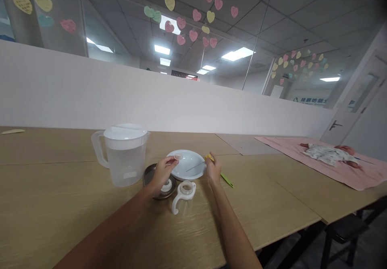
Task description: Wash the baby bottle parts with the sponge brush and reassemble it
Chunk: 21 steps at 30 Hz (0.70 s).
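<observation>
My left hand [163, 173] pinches a small, clear, rounded piece [178, 156], perhaps a bottle teat, at the left side of a white bowl [190, 175]. My right hand [213, 169] is closed on a thin rod [195, 166] with a yellow part at its grip; the rod reaches over the bowl. A green handle [227, 180] lies beside this hand; I cannot tell if it joins the rod. Under my left hand is a dark metal tray [148, 175] with a white ring-shaped part [166, 186] in it. In front stands a clear baby bottle [186, 194] with a white hooked handle, its top uncovered.
A lidded plastic jug [126, 160] of clear liquid stands left of the tray. At right, a baby doll [328, 153] in patterned clothes lies on a pink cloth [341, 176]. Behind the wooden table [75, 196] runs a white wall. A black stool [346, 228] stands at lower right.
</observation>
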Tool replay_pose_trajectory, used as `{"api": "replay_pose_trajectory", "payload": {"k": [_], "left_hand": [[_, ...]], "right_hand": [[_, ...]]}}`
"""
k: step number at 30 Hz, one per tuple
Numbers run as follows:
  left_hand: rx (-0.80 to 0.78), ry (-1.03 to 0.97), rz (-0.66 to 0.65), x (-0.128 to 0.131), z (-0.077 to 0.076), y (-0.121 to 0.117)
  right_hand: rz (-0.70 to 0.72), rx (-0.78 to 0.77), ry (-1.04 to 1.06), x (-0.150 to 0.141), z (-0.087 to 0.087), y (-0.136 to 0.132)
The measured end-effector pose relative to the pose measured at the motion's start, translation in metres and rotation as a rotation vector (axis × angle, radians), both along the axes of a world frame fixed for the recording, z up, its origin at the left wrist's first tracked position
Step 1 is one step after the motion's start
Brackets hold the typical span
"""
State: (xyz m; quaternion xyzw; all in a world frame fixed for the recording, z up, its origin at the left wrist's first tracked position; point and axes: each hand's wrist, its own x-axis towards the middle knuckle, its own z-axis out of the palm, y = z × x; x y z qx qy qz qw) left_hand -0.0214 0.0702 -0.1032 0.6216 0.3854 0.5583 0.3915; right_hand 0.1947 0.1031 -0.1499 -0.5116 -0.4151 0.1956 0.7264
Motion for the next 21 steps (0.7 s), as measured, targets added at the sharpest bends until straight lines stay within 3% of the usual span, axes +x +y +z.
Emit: {"api": "replay_pose_trajectory", "payload": {"k": [10, 15, 17, 21], "left_hand": [[0.002, 0.041, -0.019, 0.002, 0.01, -0.014], [0.019, 0.056, -0.039, 0.003, 0.012, -0.017], [0.011, 0.057, -0.062, 0.004, 0.012, -0.018], [-0.032, 0.026, -0.161, 0.007, 0.009, -0.018]], "right_hand": [[-0.009, -0.097, -0.028, -0.004, 0.001, -0.001], [-0.011, -0.018, -0.209, -0.006, 0.006, -0.008], [0.055, 0.056, -0.334, -0.012, 0.013, -0.014], [0.362, 0.14, -0.509, -0.032, 0.027, -0.027]]}}
